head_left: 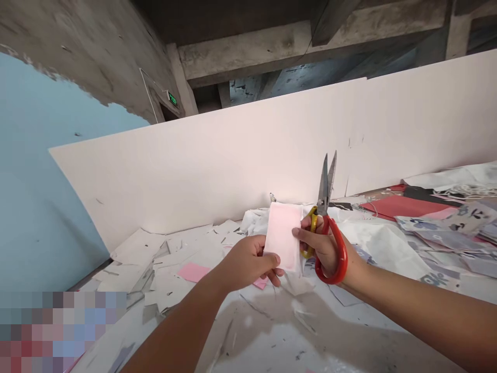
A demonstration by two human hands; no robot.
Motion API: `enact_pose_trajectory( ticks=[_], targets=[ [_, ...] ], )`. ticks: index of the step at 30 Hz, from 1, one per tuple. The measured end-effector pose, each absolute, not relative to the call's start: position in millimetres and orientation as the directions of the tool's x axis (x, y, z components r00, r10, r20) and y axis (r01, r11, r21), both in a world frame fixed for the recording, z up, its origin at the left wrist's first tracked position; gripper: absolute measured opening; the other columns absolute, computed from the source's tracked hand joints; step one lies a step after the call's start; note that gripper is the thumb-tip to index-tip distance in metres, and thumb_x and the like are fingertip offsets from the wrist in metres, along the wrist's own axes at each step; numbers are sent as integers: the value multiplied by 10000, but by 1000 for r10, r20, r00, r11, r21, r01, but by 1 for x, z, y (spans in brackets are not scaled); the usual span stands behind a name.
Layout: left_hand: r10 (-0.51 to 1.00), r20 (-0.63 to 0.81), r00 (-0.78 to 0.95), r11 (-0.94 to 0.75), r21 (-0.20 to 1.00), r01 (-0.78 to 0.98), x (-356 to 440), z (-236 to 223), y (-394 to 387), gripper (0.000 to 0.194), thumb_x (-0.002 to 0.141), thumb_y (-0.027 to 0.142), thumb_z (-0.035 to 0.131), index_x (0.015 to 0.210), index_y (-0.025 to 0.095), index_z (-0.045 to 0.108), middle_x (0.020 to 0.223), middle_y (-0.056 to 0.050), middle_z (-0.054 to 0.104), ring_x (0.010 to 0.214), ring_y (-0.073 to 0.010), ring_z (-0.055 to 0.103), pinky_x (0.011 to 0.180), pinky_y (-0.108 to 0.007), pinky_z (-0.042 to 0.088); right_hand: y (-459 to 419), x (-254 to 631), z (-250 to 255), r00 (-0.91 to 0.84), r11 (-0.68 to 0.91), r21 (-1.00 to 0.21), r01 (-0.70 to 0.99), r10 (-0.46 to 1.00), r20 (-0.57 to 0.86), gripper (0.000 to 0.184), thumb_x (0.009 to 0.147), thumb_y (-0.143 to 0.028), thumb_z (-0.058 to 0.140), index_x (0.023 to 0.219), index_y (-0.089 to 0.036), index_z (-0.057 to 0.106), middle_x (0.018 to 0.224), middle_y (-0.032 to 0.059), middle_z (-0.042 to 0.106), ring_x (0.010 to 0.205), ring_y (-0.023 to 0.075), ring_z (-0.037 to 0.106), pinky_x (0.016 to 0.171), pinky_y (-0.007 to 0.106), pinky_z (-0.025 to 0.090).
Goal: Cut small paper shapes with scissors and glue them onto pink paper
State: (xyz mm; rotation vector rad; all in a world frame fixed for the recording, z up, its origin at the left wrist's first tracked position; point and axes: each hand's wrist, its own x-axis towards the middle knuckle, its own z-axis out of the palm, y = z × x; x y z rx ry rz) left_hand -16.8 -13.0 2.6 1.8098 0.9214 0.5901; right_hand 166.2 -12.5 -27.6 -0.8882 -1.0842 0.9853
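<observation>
A small pale pink rectangle with white edges [284, 235], paper or cloth I cannot tell, is held upright above the table. My left hand [250, 263] is closed on its lower left corner, thumb in front and fingers behind. On its right edge presses the thumb of my right hand [320, 244]. That hand also carries scissors [323, 203] with one red and one yellow handle looped around it. Their blades point up and stand slightly apart, away from the pink piece.
White sheets and scraps [135, 259] litter the table's left side, with a pink piece [193, 272] among them. Red sheets [404, 206], patterned pieces [458, 228] and white cloth [380, 243] lie to the right. A white board [217, 166] stands behind the table.
</observation>
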Motion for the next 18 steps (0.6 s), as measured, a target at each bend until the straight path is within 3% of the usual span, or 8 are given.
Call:
enact_pose_trajectory(
  ticks=[6,11,14,18],
  targets=[
    [867,47,496,-229,922,313,-17,0,-7,138,770,261,522,852,157,562,692,-39,648,551,-138,631,517,-224,416,-23,161,-23,-67,256,-967,0,965,255,200,647,-238,648,709,-201,462,541,-67,483,490,114,486,486,250,368],
    [833,38,552,-216,941,262,-16,-4,-6,195,800,335,487,850,154,538,664,-41,637,546,-152,627,514,-242,415,-29,160,-22,-49,284,-943,171,959,280,181,676,-209,595,651,-211,416,520,-74,452,516,118,460,531,263,377],
    [858,79,508,-255,923,287,-17,-3,-4,190,788,324,510,848,148,549,692,-47,650,550,-144,629,535,-240,419,-26,161,-29,-54,325,-936,135,946,320,170,713,-305,585,712,-213,442,537,-70,441,521,123,450,536,269,371],
    [917,186,352,-279,931,235,-24,4,-1,198,793,348,497,815,154,532,709,-53,661,555,-145,629,499,-224,393,-21,161,-44,-183,306,-949,75,940,289,252,742,-440,541,763,-202,458,533,-75,380,473,105,375,491,262,326]
  ],
)
